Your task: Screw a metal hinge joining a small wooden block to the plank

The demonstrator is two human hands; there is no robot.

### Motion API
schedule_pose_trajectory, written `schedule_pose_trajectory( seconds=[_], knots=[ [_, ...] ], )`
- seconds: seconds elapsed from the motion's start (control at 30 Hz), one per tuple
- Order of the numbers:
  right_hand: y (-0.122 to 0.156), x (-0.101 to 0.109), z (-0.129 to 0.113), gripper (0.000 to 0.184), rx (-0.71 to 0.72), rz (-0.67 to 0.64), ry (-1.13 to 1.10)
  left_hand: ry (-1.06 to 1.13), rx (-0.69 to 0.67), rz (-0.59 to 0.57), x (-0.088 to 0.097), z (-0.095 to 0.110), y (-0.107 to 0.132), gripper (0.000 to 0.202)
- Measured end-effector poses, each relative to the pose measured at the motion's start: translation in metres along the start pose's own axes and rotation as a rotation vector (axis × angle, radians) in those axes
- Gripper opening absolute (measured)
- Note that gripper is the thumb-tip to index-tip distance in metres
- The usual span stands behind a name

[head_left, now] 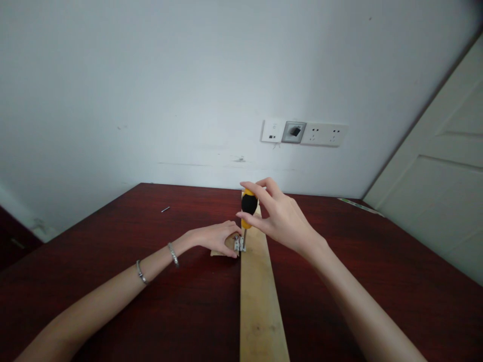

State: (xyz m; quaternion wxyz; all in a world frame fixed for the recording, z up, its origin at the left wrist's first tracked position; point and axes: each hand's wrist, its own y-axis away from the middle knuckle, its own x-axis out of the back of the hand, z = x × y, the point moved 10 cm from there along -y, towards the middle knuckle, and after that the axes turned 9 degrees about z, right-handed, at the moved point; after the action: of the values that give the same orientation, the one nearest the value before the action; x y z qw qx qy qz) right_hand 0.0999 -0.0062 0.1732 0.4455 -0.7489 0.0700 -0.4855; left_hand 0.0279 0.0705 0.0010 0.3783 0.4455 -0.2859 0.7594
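Observation:
A long pale wooden plank (260,296) lies on the dark red table (158,301), running away from me. My right hand (281,216) is closed round the yellow and black handle of a screwdriver (248,205), held upright with its tip down on a small metal hinge (238,244) at the plank's left edge. My left hand (217,237) pinches that hinge and rests on a small piece of wood (218,252) beside the plank. Two silver bracelets (172,254) circle my left forearm.
A loose screw (165,209) lies on the table at the far left. A white wall stands behind the table, with a row of sockets (304,133). A white door (445,176) is at the right.

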Motion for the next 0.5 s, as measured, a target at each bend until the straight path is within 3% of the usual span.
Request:
schedule_pose_trajectory(
  seconds=[0.1, 0.27, 0.5],
  knots=[
    [-0.0003, 0.0006, 0.0016, 0.048, -0.011, 0.022, -0.026, -0.018, 0.011, 0.007, 0.0015, 0.0002, 0.0003, 0.064],
    [0.0003, -0.0016, -0.0016, 0.057, -0.002, 0.009, -0.038, 0.008, -0.020, 0.005, 0.0000, 0.0017, -0.0002, 0.066],
    [-0.0004, 0.0055, 0.0003, 0.040, -0.019, 0.106, -0.053, 0.007, -0.025, 0.021, 0.0006, 0.0004, -0.0004, 0.066]
  ],
)
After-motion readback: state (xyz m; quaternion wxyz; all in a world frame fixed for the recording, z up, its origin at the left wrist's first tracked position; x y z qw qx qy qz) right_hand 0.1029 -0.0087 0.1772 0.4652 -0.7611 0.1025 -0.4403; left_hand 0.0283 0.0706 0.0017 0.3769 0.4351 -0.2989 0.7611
